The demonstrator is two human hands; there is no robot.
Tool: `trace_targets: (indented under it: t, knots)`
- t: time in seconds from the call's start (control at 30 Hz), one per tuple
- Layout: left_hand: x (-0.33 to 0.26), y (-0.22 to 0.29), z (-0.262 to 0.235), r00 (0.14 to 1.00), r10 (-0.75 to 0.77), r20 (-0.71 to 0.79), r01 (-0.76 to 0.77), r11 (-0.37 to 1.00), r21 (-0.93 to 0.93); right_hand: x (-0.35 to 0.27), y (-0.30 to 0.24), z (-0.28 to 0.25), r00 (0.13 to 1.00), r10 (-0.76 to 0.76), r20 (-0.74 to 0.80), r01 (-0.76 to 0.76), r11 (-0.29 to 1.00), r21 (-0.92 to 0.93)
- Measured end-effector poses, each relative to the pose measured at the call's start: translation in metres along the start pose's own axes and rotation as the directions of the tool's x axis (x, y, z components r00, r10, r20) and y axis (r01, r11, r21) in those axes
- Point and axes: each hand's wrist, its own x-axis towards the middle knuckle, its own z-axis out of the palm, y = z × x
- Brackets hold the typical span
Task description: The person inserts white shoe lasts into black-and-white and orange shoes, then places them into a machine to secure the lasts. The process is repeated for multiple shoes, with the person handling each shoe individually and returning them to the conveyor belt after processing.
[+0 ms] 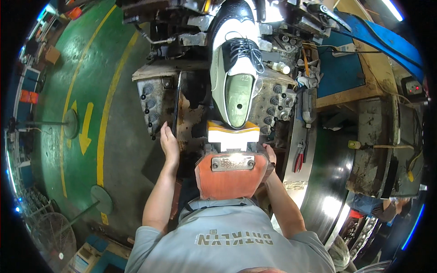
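Grey shirt [227, 227] nearest, a shoe [236, 68] sits (apart) between left fingers [168, 133] and right fingers [270, 153].

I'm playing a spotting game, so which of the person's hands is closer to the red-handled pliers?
Right. The right hand is a little left of the red-handled pliers; the left hand is much farther left, beyond the orange block.

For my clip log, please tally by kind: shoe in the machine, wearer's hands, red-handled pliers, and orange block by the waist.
Shoe: 1
Hands: 2 (left hand, right hand)
Red-handled pliers: 1
Orange block: 1
Total: 5
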Motion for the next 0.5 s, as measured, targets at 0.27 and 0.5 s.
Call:
trace_targets:
  t: [0.27, 0.5]
  knots:
    - [0.014, -0.039, -0.001, 0.999, 0.003, 0.038, 0.002, 0.992, -0.125, -0.066, 0.051, -0.012, 0.996, 0.082, 0.035, -0.077, 0.990, -0.118]
    - [-0.003, -0.001, -0.009, 0.990, -0.036, 0.133, 0.059, 0.984, -0.170, -0.099, 0.065, -0.016, 0.962, 0.263, -0.072, -0.272, 0.949, -0.162]
